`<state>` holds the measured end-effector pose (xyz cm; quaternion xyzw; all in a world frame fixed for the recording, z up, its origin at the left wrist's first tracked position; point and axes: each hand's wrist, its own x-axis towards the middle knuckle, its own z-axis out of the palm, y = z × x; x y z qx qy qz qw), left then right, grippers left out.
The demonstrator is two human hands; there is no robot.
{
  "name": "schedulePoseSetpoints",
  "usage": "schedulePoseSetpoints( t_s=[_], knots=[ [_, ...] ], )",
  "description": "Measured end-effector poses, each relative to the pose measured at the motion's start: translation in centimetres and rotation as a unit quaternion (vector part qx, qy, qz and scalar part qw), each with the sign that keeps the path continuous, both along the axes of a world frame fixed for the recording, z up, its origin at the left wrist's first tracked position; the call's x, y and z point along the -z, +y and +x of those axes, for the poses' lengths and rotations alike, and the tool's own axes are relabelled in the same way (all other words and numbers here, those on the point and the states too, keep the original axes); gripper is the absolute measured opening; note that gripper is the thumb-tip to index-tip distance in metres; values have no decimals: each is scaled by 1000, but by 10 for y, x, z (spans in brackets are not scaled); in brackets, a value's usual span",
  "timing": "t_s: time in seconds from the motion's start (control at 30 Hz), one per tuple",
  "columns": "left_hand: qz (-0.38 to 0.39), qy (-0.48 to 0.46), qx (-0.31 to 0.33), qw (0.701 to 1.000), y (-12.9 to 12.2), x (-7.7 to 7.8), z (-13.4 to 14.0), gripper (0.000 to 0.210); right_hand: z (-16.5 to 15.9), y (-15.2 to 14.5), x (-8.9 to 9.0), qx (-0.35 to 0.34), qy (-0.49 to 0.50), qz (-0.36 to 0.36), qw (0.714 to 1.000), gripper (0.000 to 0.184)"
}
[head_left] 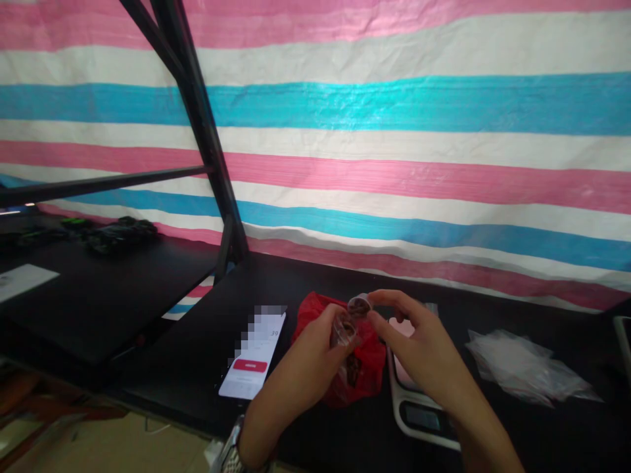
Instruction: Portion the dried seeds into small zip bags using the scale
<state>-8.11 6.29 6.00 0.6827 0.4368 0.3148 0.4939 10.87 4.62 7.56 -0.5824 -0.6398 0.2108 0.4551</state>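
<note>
My left hand [318,348] is closed on a small clear plastic bag [344,330] with something brown inside its mouth. Between the thumb and fingers of my right hand [414,335] is a small round whitish cup [359,305] with brown bits in it, tilted beside the bag's mouth. A red plastic bag [367,384] lies spread beneath both hands, with dark brown pieces showing in it. Partly under my right forearm sits a digital kitchen scale [401,417] with a pinkish top and a dark display.
A phone [251,361] with a lit screen lies left of the red bag. Several flat clear plastic bags [527,368] are piled on the black table [187,368] at right. Behind rise a black metal frame [197,125] and a striped sheet [394,151]. Dark items [121,233] lie at far left.
</note>
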Motion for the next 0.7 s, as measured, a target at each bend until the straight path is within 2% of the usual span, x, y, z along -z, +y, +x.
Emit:
schedulePoseSetpoints(
  t_s=[0.1,0.23,0.43,0.53,0.6,0.7],
  knots=[
    [4,-32,8,999,-1,4,7,28,-7,-9,-8,2,-85,15,996,23],
    [10,-45,3,999,0,8,7,28,-11,-15,-12,-20,-133,40,990,31],
    [12,-69,3,998,1,13,7,25,-12,-15,-12,-21,-117,102,988,32],
    [21,-57,-23,998,1,6,3,25,-11,-11,-8,21,-105,128,986,31],
    [36,-39,-58,997,0,-2,-6,25,-10,-6,-1,47,-118,107,986,31],
    [50,-12,-109,993,-2,-15,-28,27,-12,5,15,23,-181,27,983,27]
  ],
)
